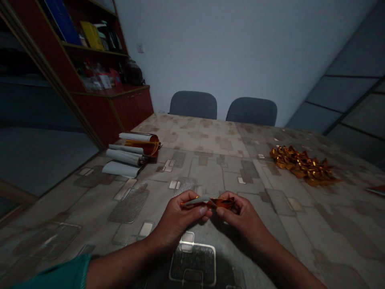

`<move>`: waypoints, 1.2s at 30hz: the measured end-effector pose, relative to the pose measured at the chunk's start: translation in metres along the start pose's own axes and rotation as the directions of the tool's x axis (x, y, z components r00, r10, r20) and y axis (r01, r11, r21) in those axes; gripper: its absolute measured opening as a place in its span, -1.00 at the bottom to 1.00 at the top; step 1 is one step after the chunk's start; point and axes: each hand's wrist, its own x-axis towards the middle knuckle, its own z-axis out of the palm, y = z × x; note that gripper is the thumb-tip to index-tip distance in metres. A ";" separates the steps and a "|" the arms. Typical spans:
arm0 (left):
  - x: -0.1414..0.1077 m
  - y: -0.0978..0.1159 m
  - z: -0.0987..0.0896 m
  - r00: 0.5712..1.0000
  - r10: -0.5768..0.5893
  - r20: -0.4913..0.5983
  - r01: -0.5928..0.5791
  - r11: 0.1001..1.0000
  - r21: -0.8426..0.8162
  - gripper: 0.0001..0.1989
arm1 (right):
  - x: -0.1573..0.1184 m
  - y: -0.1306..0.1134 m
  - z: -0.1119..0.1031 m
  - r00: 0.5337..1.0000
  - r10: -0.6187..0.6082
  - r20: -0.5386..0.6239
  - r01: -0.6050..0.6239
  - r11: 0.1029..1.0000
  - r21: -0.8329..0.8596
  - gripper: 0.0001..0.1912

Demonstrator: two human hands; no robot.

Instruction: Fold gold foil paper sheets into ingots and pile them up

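Both my hands hold one piece of shiny copper-gold foil paper [214,202] with a pale grey-white reverse side, above the near middle of the table. My left hand [188,210] pinches the left end, where the pale side shows, thumb on top. My right hand [236,210] is closed on the crumpled or folded right end, thumb in front. Part of the paper is hidden behind the fingers. To the right lies a pile of folded gold foil pieces [303,164]. Curled bundles of foil sheets [129,154], pale side outward, rest at the left.
A patterned cloth covers the table [204,160]. Two grey chairs [193,104] stand at its far edge by the wall. At the back left is a reddish wooden cabinet [132,106] with shelves. Another foil piece [375,190] lies near the right edge.
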 end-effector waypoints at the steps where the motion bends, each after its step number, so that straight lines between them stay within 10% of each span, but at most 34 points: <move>1: 0.000 0.000 -0.001 1.000 0.004 0.004 -0.004 1.000 0.007 -0.62 | 0.000 0.002 0.000 1.000 0.000 0.002 0.000 1.000 0.030 -0.73; 16: 0.001 -0.006 -0.006 0.999 -0.027 0.042 0.028 0.999 -0.026 -0.61 | -0.002 0.006 -0.002 0.999 -0.012 0.035 0.005 0.983 0.184 -0.76; 36: 0.000 0.004 0.001 0.999 -0.002 -0.033 0.000 0.998 -0.062 -0.64 | -0.007 -0.005 0.002 0.986 -0.018 0.168 0.023 0.999 -0.033 -0.75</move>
